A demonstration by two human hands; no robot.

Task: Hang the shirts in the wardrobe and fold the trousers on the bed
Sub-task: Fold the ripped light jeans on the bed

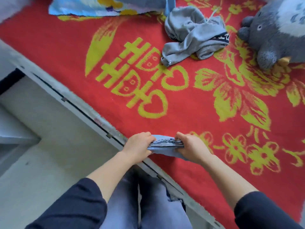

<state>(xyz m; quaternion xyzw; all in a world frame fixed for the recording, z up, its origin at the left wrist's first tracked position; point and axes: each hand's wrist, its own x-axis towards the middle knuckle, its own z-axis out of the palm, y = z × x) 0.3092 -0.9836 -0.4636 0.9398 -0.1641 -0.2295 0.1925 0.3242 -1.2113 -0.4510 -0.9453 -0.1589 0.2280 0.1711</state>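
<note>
Folding looks nearly done: left hand (pixel 138 146) and right hand (pixel 193 148) each grip an end of the folded jeans (pixel 166 144) at the near edge of the bed (pixel 198 116); next, lay them flat.

Trousers (pixel 165 143) mostly hidden; plush toy (pixel 272 35) cut off at right edge.

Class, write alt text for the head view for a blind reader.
Left hand and right hand grip folded blue jeans at the near edge of a red bedspread. Beyond lie crumpled grey trousers and a plush toy.
</note>
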